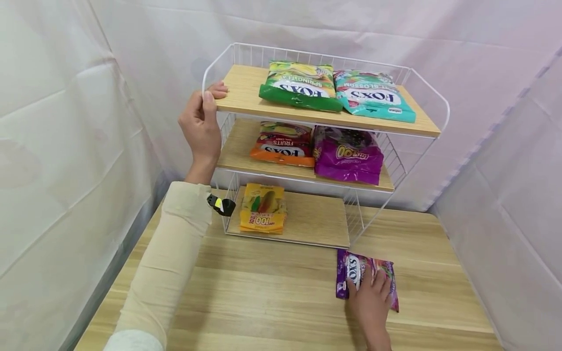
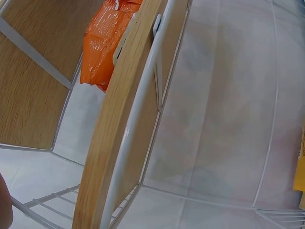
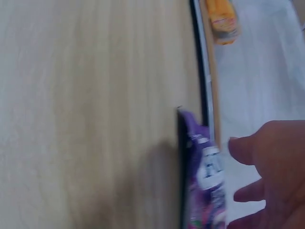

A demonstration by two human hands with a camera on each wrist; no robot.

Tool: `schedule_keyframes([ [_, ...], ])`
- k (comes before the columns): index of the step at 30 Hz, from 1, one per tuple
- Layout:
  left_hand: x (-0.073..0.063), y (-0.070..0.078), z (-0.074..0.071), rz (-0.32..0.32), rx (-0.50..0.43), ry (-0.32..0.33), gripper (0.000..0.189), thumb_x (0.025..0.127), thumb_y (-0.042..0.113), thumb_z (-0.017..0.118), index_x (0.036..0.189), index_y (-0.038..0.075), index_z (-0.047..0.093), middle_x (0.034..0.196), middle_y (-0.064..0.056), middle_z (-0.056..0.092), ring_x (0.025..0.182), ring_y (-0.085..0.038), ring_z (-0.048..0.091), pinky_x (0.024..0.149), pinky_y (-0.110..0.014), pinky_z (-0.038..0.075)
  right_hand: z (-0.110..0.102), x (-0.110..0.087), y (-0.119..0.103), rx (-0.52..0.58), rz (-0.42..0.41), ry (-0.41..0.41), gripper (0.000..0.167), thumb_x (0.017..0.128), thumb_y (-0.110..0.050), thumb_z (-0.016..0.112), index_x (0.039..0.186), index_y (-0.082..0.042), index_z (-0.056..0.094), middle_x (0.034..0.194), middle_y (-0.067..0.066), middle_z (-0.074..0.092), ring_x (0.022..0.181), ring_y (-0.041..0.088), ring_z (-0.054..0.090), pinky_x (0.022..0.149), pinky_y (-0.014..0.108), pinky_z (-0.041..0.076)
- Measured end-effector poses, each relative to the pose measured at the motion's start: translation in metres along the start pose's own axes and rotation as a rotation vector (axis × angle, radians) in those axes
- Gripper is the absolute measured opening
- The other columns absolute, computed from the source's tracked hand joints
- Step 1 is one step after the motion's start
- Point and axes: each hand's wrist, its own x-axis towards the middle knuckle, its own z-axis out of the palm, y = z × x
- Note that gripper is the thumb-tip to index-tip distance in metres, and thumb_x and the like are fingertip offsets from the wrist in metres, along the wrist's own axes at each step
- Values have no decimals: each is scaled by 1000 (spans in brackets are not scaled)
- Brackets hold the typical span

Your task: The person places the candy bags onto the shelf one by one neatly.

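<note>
My left hand (image 1: 203,124) grips the front left corner of the top board of a three-tier shelf rack (image 1: 246,83), by its white wire rail. The board's edge and wire run through the left wrist view, where only a bit of a finger shows. On the table, right of the rack's base, lies a purple Fox's candy bag (image 1: 352,267). Over this bag is my right hand (image 1: 371,304), its fingers spread. In the right wrist view the thumb and fingers stand apart beside the purple bag (image 3: 209,167); whether they touch it is unclear.
Green (image 1: 300,85) and teal (image 1: 373,95) Fox's bags lie on the top tier. The middle tier bears an orange-red Fox's bag (image 1: 283,144) and a purple Lot 100 bag (image 1: 349,153). A yellow Lot 100 bag (image 1: 263,208) sits at the bottom left. White curtains (image 1: 57,122) surround the table (image 1: 263,292).
</note>
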Motion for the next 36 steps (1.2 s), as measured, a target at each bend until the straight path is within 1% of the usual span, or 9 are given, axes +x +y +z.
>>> schedule_keyframes([
  [4, 0, 0, 0, -1, 2, -1, 24, 93, -1, 44, 85, -16, 62, 90, -28, 67, 98, -32, 65, 93, -37, 48, 10, 8, 5, 20, 37, -6, 70, 94, -35, 56, 143, 7, 29, 145, 39, 10, 131, 62, 3, 97, 77, 2],
  [7, 0, 1, 0, -4, 11, 5, 24, 93, -2, 44, 85, -16, 62, 90, -28, 67, 98, -32, 65, 93, -37, 48, 17, 12, 5, -12, 41, -36, 72, 94, -35, 56, 145, 7, 27, 146, 39, 5, 131, 63, -2, 96, 78, -1],
  [11, 0, 1, 0, -9, 22, 9, 24, 93, -2, 44, 85, -16, 62, 91, -27, 67, 98, -31, 65, 92, -36, 48, 23, 11, 4, -63, 42, -54, 73, 94, -36, 55, 146, 6, 25, 148, 39, 1, 132, 62, -7, 96, 78, -3],
  [16, 1, 1, 0, -10, 20, 15, 24, 93, -2, 44, 84, -14, 62, 90, -27, 67, 98, -30, 65, 93, -36, 48, 24, 7, -3, -74, 30, -68, 75, 93, -36, 56, 147, 5, 23, 148, 40, 0, 132, 62, -8, 96, 77, -6],
  [20, 0, -1, 0, -10, -25, 13, 24, 93, -3, 44, 83, -13, 63, 90, -29, 66, 97, -32, 65, 93, -38, 47, 24, 1, -10, -88, 5, -97, 76, 94, -37, 55, 148, 5, 22, 148, 40, 0, 131, 62, -8, 96, 77, -5],
  [23, 0, -2, 0, -9, -47, 10, 24, 93, -3, 44, 82, -11, 64, 90, -30, 66, 97, -33, 64, 94, -39, 47, 26, -5, -16, -110, -24, -102, 76, 94, -38, 55, 148, 4, 23, 148, 40, 2, 132, 62, -6, 96, 77, -3],
  [29, -1, -3, -3, 26, -5, -11, 25, 94, -2, 43, 84, -15, 61, 91, -29, 66, 97, -34, 64, 93, -39, 47, 32, -13, -24, -138, -101, -86, 73, 93, -39, 57, 145, 5, 30, 147, 41, 8, 131, 63, 0, 96, 78, 1],
  [33, 0, -2, -3, 26, -13, -15, 25, 94, -1, 43, 84, -16, 61, 91, -30, 66, 98, -34, 64, 94, -39, 47, 33, -16, -27, -148, -141, -82, 72, 93, -39, 58, 144, 5, 32, 147, 41, 10, 131, 63, 2, 96, 78, 4],
  [36, 0, -2, -2, 26, -12, -16, 26, 94, -1, 43, 85, -16, 62, 91, -29, 66, 98, -33, 64, 94, -39, 47, 35, -18, -28, -140, -193, -68, 70, 92, -38, 59, 143, 4, 35, 146, 40, 13, 132, 62, 4, 95, 79, 7],
])
